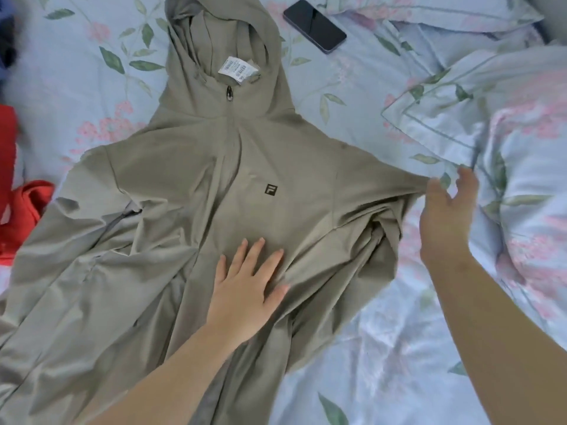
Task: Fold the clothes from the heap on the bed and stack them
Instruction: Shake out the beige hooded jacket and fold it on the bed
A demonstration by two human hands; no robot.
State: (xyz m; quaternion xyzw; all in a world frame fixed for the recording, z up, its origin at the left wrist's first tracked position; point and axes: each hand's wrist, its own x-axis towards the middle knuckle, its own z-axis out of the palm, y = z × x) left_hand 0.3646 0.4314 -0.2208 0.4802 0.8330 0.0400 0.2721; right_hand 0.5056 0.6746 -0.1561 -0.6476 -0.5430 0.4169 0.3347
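Head view:

1. The jacket (190,185), grey-green with a hood and a zip, is lying front-up and spread across the floral bed sheet (368,348). Its hood is pointing away from the person. A white label (234,69) is showing inside the hood, the zip pull (229,93) is sitting at the collar, and a small dark square logo (271,190) is showing on the chest.
2. The left hand (245,280) is resting flat on the jacket below the logo, fingers straight and slightly spread, pressing the cloth against the bed.
3. The right hand (445,216) is reaching to the jacket's outer corner on the right side of the view. The cloth is being drawn out to a point that is meeting the thumb. The fingers (466,179) are extending past the cloth. Whether the thumb is pinching the corner or only touching it cannot be told.
4. The two hands are working well apart.
5. The sleeve (383,228) on that side is lying bunched beneath the jacket body.
6. A red garment (27,210) is lying at the left edge, touching the jacket.
7. A dark phone (314,26) is lying screen-up on the sheet beside the hood.
8. A floral pillow (460,102) is lying at the right.
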